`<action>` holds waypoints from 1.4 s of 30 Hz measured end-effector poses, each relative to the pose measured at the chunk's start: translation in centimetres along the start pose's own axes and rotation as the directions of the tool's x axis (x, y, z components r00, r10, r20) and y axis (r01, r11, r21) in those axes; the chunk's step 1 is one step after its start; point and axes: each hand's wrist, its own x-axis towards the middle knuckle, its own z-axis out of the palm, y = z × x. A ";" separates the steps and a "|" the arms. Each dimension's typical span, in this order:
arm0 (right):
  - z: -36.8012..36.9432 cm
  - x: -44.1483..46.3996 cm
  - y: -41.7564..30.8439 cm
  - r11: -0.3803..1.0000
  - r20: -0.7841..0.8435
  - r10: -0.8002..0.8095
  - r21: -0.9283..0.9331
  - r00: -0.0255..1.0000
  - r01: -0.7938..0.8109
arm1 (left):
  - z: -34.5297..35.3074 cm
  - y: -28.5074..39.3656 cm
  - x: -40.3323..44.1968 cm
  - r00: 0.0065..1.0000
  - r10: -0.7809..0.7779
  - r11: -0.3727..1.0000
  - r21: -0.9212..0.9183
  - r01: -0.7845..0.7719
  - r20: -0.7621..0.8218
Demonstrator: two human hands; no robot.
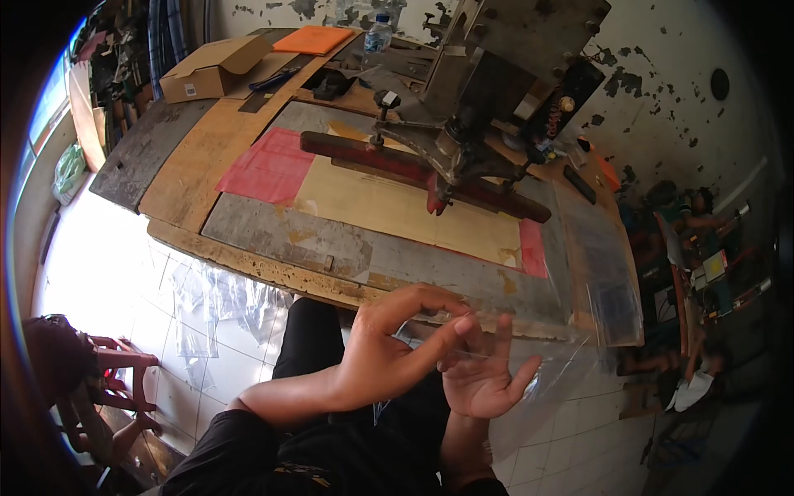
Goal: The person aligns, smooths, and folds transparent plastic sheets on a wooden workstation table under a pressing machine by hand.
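Note:
My left hand (pixel 382 351) is in front of the table edge, its thumb and index finger pinched on a clear plastic sheet (pixel 550 376). Close beside it is my right hand (pixel 484 384), palm up with thumb and fingers apart. The transparent film passes by the right fingers and spreads out to the right; its exact outline is hard to see. Beyond both hands, a press machine (pixel 451 149) with a red bar stands over a cream sheet (pixel 372 202) on the worktable, with pink patches (pixel 265 165) at the sheet's ends.
An open cardboard box (pixel 198 73), an orange pad (pixel 314 40) and a water bottle (pixel 378 35) stand at the back. Clear plastic pieces (pixel 217 310) lie on the floor at left. Another person (pixel 66 388) sits near a red stool (pixel 124 364). More film lies on the table's right end (pixel 608 289).

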 end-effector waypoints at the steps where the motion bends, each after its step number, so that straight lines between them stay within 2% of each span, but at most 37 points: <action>1: 0.0 0.0 0.2 0.999 -0.026 -0.020 -0.035 0.999 0.019 | 0.1 -0.2 0.0 1.000 0.011 1.000 0.022 -0.010 -0.022; 3: -0.1 0.0 0.6 0.997 -0.054 -0.043 -0.071 0.998 0.039 | 0.3 -0.8 0.0 0.999 0.021 0.999 0.045 -0.019 -0.041; 5: -0.1 0.2 1.1 0.991 -0.048 -0.132 -0.019 0.990 0.131 | 0.6 -1.4 0.0 0.996 0.055 0.997 0.059 -0.051 -0.072; 8: -0.4 -0.1 1.3 0.987 -0.052 -0.160 -0.042 0.986 0.158 | 0.8 -2.4 0.0 0.991 0.109 0.991 0.088 -0.102 -0.083; 9: -0.3 -0.1 1.3 0.987 -0.053 -0.160 -0.042 0.986 0.158 | 0.9 -2.3 -0.1 0.991 0.108 0.991 0.088 -0.101 -0.083; 11: 0.0 0.0 1.2 0.991 -0.054 -0.117 -0.070 0.992 0.113 | 1.1 -1.8 -0.3 0.993 -0.051 0.996 -0.082 0.042 -0.107; 14: 0.1 0.1 1.6 0.991 -0.041 -0.110 -0.081 0.993 0.106 | 1.2 -1.0 0.1 0.991 -0.089 0.995 -0.052 0.085 -0.097; 18: -0.7 -0.1 1.3 0.990 -0.046 -0.118 -0.079 0.992 0.114 | 1.3 -1.7 0.0 0.994 -0.033 0.999 -0.008 0.032 -0.108; 20: -1.8 -0.1 0.9 0.985 0.076 -0.099 -0.137 0.992 0.109 | 1.1 -2.3 0.0 0.993 0.032 0.999 0.008 -0.032 -0.118; 24: -2.1 -0.4 1.0 0.986 0.053 -0.112 -0.117 0.992 0.117 | 1.1 -2.5 0.0 0.994 0.047 0.998 0.046 -0.043 -0.095; 26: -1.7 -0.3 1.0 0.990 0.022 -0.089 -0.106 0.996 0.090 | 1.4 -2.8 0.0 0.997 0.044 0.998 -0.030 -0.046 -0.068; 30: -1.1 0.3 0.8 0.996 0.071 -0.069 -0.059 0.995 0.073 | 1.3 -2.6 0.0 0.998 0.052 0.999 0.014 -0.052 -0.043; 33: -0.9 0.0 1.2 0.994 -0.002 -0.104 -0.021 0.995 0.104 | 1.2 -2.6 0.1 0.995 0.082 0.997 0.007 -0.082 -0.060; 35: -0.9 0.1 1.4 0.991 -0.021 -0.126 -0.034 0.992 0.126 | 1.2 -2.6 0.2 0.999 0.005 1.000 0.017 -0.004 -0.044; 38: -1.0 -0.1 1.3 0.993 -0.045 -0.117 -0.008 0.992 0.116 | 1.3 -1.7 0.2 0.997 -0.008 0.997 0.075 0.014 -0.072; 42: -1.5 0.1 1.1 0.992 0.008 -0.125 0.027 0.992 0.124 | 1.5 -2.2 0.3 0.996 0.044 0.995 0.091 -0.037 -0.079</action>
